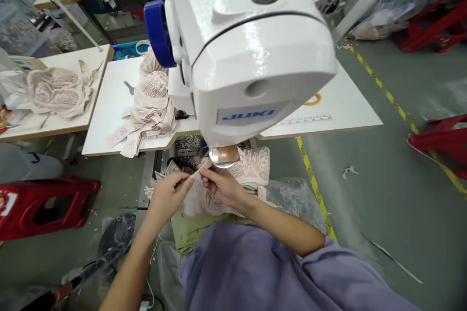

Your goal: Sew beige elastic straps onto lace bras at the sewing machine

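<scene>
A white sewing machine [262, 58] with a blue handwheel fills the upper middle. Just in front of its needle area, my left hand [170, 194] pinches one end of a narrow beige strip of a bra. My right hand [226, 187] has its fingers closed on the same strip, a little nearer the machine. The rest of the beige lace bra [253, 165] spreads over the lap and behind the right hand. A round shiny metal part with a brown patch [228, 154] hangs just above the fingers. The needle itself is hidden.
Beige bras [153, 92] are piled on the white table [105, 116] left of the machine. More lie on the neighbouring table [58, 90]. Red stools [47, 209] stand at both sides. An orange ring [314, 99] rests on the tabletop's right part, near a ruler [310, 119].
</scene>
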Action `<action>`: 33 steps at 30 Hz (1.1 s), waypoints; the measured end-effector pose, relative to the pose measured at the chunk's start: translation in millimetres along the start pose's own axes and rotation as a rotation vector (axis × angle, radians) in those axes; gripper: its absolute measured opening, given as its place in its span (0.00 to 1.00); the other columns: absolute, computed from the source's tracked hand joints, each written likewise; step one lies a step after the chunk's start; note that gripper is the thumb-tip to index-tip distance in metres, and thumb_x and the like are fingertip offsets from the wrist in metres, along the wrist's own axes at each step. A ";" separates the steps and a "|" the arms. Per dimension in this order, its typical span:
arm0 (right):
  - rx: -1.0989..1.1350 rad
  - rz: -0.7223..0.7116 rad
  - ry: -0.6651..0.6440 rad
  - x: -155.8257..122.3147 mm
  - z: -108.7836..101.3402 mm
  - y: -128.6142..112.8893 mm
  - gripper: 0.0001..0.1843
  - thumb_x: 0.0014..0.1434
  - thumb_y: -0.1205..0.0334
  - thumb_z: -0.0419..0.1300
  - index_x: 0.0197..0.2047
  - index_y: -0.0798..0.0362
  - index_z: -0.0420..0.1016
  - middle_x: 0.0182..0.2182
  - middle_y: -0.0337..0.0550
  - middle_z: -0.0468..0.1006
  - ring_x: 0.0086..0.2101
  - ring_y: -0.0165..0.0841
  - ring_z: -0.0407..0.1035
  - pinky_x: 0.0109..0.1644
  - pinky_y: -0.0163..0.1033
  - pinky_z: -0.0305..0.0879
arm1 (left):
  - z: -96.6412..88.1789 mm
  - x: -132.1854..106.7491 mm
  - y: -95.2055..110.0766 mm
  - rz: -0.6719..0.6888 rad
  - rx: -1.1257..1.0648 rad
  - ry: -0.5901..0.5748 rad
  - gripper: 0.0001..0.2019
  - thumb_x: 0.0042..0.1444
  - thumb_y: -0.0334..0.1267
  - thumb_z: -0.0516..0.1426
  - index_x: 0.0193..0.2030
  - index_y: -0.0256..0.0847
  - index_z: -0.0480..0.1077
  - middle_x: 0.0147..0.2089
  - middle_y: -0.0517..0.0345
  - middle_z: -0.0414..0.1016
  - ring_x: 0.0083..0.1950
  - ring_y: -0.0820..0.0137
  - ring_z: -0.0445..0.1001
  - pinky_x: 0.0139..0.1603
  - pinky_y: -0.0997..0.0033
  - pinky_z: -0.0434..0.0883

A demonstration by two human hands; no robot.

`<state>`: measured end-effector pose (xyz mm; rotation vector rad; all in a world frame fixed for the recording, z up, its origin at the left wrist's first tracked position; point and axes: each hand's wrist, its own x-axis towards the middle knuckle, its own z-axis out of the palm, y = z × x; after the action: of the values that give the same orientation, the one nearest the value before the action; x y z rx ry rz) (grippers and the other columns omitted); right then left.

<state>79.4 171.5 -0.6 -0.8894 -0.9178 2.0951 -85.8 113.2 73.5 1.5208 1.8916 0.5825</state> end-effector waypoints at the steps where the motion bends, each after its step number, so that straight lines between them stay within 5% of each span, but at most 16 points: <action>1: -0.044 -0.057 0.066 1.5 -3.0 6.5 0.19 0.56 0.46 0.66 0.40 0.54 0.75 0.30 0.39 0.74 0.31 0.29 0.69 0.40 0.36 0.70 | 10.5 2.7 -4.2 -0.032 -0.006 0.101 0.14 0.60 0.48 0.56 0.42 0.40 0.75 0.40 0.52 0.78 0.42 0.64 0.74 0.39 0.68 0.69; 3: -0.225 -0.212 0.146 1.6 -11.1 16.2 0.14 0.58 0.50 0.64 0.36 0.53 0.74 0.31 0.41 0.76 0.34 0.32 0.71 0.44 0.39 0.71 | 34.4 6.5 -10.8 -0.087 -0.068 0.224 0.15 0.59 0.49 0.57 0.41 0.38 0.74 0.40 0.50 0.77 0.42 0.63 0.74 0.39 0.67 0.69; 6: -0.573 -0.423 0.132 -2.6 -23.8 23.0 0.08 0.60 0.57 0.61 0.34 0.52 0.74 0.36 0.44 0.79 0.39 0.36 0.73 0.48 0.43 0.70 | 67.0 10.0 -17.0 -0.091 -0.220 0.114 0.19 0.61 0.52 0.54 0.35 0.37 0.74 0.32 0.54 0.77 0.34 0.66 0.75 0.33 0.70 0.70; 9: -0.871 -0.537 -0.002 -11.2 -35.8 21.6 0.06 0.59 0.60 0.61 0.36 0.52 0.77 0.42 0.48 0.79 0.44 0.39 0.72 0.50 0.45 0.69 | 83.1 11.0 -20.3 -0.084 -0.330 0.091 0.21 0.65 0.51 0.49 0.40 0.36 0.75 0.35 0.53 0.80 0.36 0.66 0.77 0.36 0.71 0.72; 13: -1.018 -0.375 -0.132 -25.5 -51.2 8.9 0.12 0.63 0.53 0.60 0.40 0.52 0.79 0.30 0.42 0.79 0.29 0.31 0.71 0.34 0.35 0.67 | 77.2 3.1 -16.0 -0.076 -0.346 0.150 0.18 0.66 0.49 0.49 0.45 0.38 0.74 0.41 0.51 0.80 0.42 0.66 0.77 0.43 0.70 0.71; 15: -1.043 -0.416 -0.078 -30.7 -54.5 0.4 0.17 0.64 0.49 0.59 0.47 0.51 0.79 0.28 0.41 0.78 0.25 0.29 0.69 0.30 0.33 0.64 | 71.0 -3.9 -8.9 -0.047 -0.329 0.122 0.17 0.66 0.49 0.51 0.41 0.39 0.74 0.37 0.54 0.79 0.37 0.68 0.76 0.38 0.72 0.69; 18: -1.092 -0.539 -0.001 -32.3 -50.8 -12.0 0.21 0.66 0.48 0.56 0.56 0.50 0.75 0.37 0.45 0.80 0.26 0.28 0.69 0.33 0.36 0.67 | 66.9 -12.6 4.3 -0.024 -0.340 0.056 0.17 0.66 0.49 0.50 0.41 0.40 0.75 0.33 0.56 0.77 0.33 0.69 0.73 0.33 0.73 0.67; 22: -1.052 -0.580 0.062 -27.7 -42.8 -19.3 0.16 0.66 0.51 0.58 0.49 0.51 0.79 0.42 0.47 0.79 0.28 0.28 0.71 0.36 0.37 0.71 | 71.3 -14.8 17.9 -0.101 -0.442 0.042 0.18 0.65 0.50 0.51 0.45 0.39 0.74 0.34 0.55 0.76 0.34 0.68 0.73 0.32 0.74 0.67; 27: -1.130 -0.799 0.094 -32.8 -47.3 -3.9 0.12 0.67 0.60 0.56 0.40 0.51 0.81 0.38 0.46 0.82 0.39 0.33 0.76 0.44 0.38 0.74 | 81.3 -2.5 27.9 -0.114 -0.403 0.063 0.20 0.64 0.53 0.51 0.33 0.39 0.71 0.28 0.60 0.71 0.28 0.72 0.66 0.28 0.75 0.63; 30: -1.374 -0.780 -0.023 -31.3 -72.1 -7.1 0.12 0.67 0.58 0.56 0.40 0.48 0.81 0.42 0.42 0.83 0.42 0.32 0.77 0.46 0.36 0.75 | 84.9 6.9 25.4 -0.098 -0.292 0.089 0.21 0.61 0.56 0.53 0.28 0.40 0.69 0.23 0.61 0.68 0.27 0.72 0.66 0.29 0.74 0.62; 33: -1.550 -0.666 0.064 -10.4 -129.5 -54.0 0.13 0.67 0.60 0.55 0.48 0.48 0.80 0.44 0.40 0.82 0.45 0.32 0.76 0.46 0.35 0.74 | 88.7 14.7 12.6 -0.054 -0.204 0.038 0.24 0.61 0.59 0.51 0.27 0.41 0.68 0.22 0.60 0.69 0.24 0.71 0.66 0.26 0.73 0.62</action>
<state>203.1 235.2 -21.6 -1.0329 -2.4031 0.5032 -15.9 126.1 17.0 1.3323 1.8341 0.7599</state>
